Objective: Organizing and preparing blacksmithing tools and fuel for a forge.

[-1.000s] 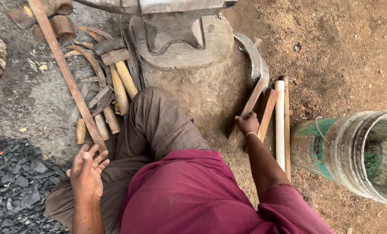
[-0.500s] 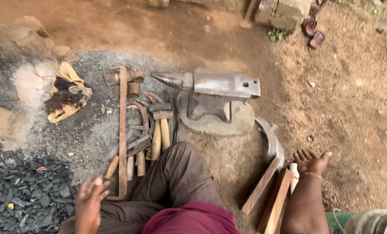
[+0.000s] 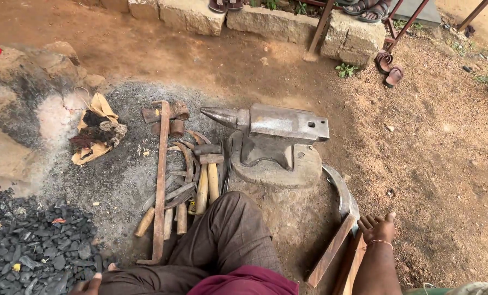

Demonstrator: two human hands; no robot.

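1. Right hand: open, palm up, fingers spread, holding nothing.
2. Wooden sticks: right of anvil, just beside that hand, long axis slanting toward anvil.
3. Left hand: far left of anvil, mostly hidden; state unclear.

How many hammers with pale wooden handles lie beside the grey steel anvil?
2: both hammers with pale wooden handles lie side by side left of the grey steel anvil, heads away from the person. More may hide among the curved blades.

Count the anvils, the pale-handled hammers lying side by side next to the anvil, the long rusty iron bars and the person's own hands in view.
Anvil: 1
Hammers: 2
Long iron bar: 1
Hands: 2
Total: 6
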